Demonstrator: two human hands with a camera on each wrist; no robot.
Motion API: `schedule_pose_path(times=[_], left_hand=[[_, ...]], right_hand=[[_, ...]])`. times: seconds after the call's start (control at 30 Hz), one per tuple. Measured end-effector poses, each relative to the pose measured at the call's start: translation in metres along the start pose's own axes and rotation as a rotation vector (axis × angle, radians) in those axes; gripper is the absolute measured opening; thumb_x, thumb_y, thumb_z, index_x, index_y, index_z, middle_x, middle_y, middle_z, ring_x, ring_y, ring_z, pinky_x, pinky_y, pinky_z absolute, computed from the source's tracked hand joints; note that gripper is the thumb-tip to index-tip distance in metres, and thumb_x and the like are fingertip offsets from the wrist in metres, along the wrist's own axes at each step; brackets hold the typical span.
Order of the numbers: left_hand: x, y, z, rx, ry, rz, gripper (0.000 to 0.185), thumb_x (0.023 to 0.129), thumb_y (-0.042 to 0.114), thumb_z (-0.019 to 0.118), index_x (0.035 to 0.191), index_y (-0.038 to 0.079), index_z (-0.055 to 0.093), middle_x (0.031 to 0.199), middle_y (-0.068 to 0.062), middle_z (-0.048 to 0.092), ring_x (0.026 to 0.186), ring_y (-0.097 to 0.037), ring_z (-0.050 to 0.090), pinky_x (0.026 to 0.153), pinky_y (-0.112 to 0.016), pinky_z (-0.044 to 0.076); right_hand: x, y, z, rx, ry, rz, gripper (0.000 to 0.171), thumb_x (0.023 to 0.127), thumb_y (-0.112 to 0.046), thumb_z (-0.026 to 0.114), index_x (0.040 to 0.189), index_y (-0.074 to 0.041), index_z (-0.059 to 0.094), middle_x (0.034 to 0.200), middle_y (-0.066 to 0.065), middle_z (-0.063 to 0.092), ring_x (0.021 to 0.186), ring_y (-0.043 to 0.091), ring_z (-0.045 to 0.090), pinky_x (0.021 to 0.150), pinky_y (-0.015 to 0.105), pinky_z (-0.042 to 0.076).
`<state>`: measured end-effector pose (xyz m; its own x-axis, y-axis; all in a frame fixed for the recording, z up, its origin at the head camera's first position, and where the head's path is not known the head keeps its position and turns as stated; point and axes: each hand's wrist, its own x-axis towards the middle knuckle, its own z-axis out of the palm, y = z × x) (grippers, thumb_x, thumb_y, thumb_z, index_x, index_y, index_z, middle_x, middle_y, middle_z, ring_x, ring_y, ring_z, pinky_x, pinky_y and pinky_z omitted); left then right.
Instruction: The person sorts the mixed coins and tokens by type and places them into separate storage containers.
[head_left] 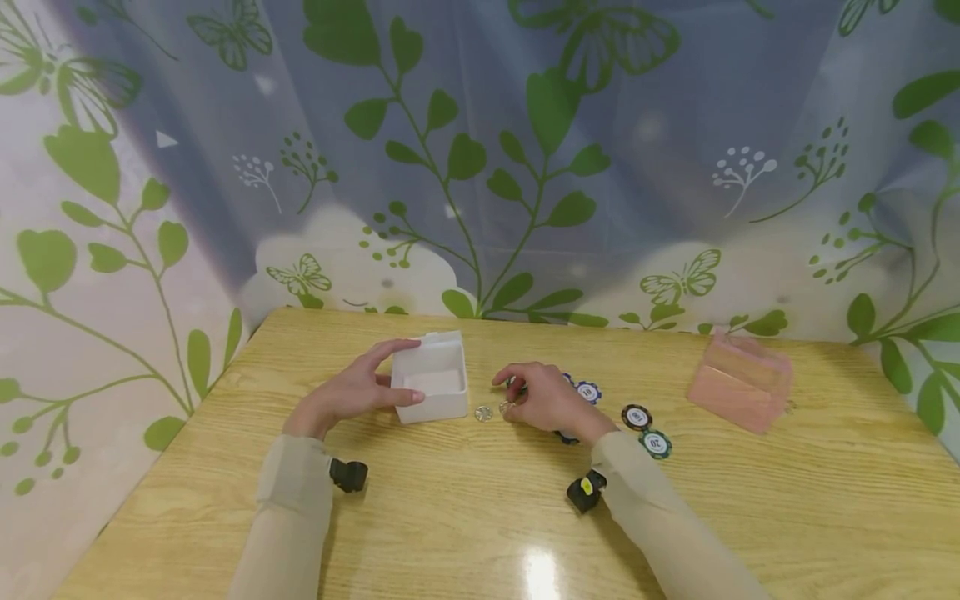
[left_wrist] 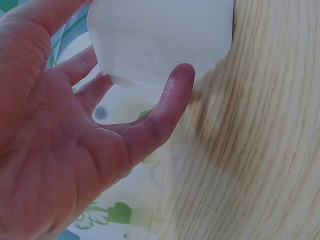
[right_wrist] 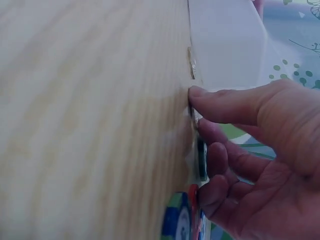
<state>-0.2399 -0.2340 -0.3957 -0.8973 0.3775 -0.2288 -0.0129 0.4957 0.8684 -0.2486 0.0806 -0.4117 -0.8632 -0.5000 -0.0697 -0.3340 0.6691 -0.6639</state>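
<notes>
Behind a light wooden table hangs a pale curtain printed with green leaves and butterflies. On the table, left of centre, stands a small open white box. The left hand holds it steady: the thumb lies against the near side wall and the fingers reach round the far left corner, so the hand is spread wide and cupped about the box rather than closed tight; the left wrist view shows the thumb tip pressed to the box's white wall. Just to the right of the box lie two small silvery coins flat on the wood, one beside the other. The right hand rests palm down next to them with its fingers curled; its thumb and forefinger press on the right-hand coin at the table surface, and in the right wrist view the fingertip meets the coin's edge, though whether the coin is lifted or only pinned I cannot tell. Around and partly under that hand lie several poker chips: a blue and white one just beyond the knuckles, a black one and a green one to its right, near each other. Well apart, toward the far right of the table, sits a pink box, tilted.
</notes>
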Motion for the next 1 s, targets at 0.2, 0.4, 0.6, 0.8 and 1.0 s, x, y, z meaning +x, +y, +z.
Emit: schedule_pose_path(times=[0.2, 0.4, 0.6, 0.8, 1.0], left_hand=[[0.0004, -0.0019, 0.0007, -0.009, -0.005, 0.001, 0.088, 0.091, 0.032, 0.079, 0.162, 0.028, 0.026, 0.148, -0.021, 0.044, 0.119, -0.034, 0.065, 0.087, -0.039, 0.055], [0.0015, -0.0028, 0.0017, -0.001, 0.009, 0.010, 0.087, 0.091, 0.029, 0.079, 0.161, 0.025, 0.028, 0.159, -0.017, 0.030, 0.129, -0.042, 0.058, 0.086, -0.040, 0.056], [0.0020, -0.0024, 0.0018, 0.010, 0.014, 0.012, 0.087, 0.091, 0.030, 0.079, 0.161, 0.025, 0.028, 0.159, -0.017, 0.030, 0.130, -0.042, 0.057, 0.087, -0.039, 0.056], [0.0010, -0.0015, 0.0009, 0.008, 0.000, 0.011, 0.087, 0.092, 0.031, 0.078, 0.162, 0.026, 0.026, 0.154, -0.019, 0.037, 0.126, -0.039, 0.060, 0.088, -0.040, 0.056], [0.0007, -0.0013, 0.0001, 0.009, 0.000, 0.001, 0.087, 0.092, 0.032, 0.078, 0.162, 0.027, 0.026, 0.151, -0.021, 0.040, 0.122, -0.037, 0.063, 0.088, -0.039, 0.055]], right_hand=[[0.0031, -0.0014, -0.0015, -0.096, -0.007, 0.035, 0.028, 0.088, -0.016, 0.082, 0.113, -0.013, 0.071, 0.088, -0.001, 0.067, 0.079, 0.013, 0.058, 0.080, 0.036, 0.051], [0.0017, 0.0017, -0.0038, -0.145, -0.006, 0.068, 0.018, 0.086, -0.023, 0.084, 0.095, -0.014, 0.071, 0.085, -0.002, 0.066, 0.077, 0.013, 0.057, 0.078, 0.034, 0.049], [0.0029, 0.0034, -0.0065, -0.163, -0.026, 0.085, 0.020, 0.086, -0.026, 0.084, 0.089, -0.014, 0.068, 0.081, -0.002, 0.065, 0.073, 0.013, 0.056, 0.076, 0.033, 0.048], [0.0063, 0.0015, -0.0082, -0.191, -0.068, 0.088, 0.021, 0.089, -0.028, 0.082, 0.089, -0.014, 0.066, 0.085, -0.001, 0.064, 0.074, 0.015, 0.053, 0.078, 0.035, 0.046], [0.0072, -0.0008, -0.0084, -0.207, -0.122, 0.099, 0.021, 0.093, -0.029, 0.078, 0.090, -0.013, 0.064, 0.087, 0.002, 0.060, 0.076, 0.018, 0.051, 0.078, 0.036, 0.044]])
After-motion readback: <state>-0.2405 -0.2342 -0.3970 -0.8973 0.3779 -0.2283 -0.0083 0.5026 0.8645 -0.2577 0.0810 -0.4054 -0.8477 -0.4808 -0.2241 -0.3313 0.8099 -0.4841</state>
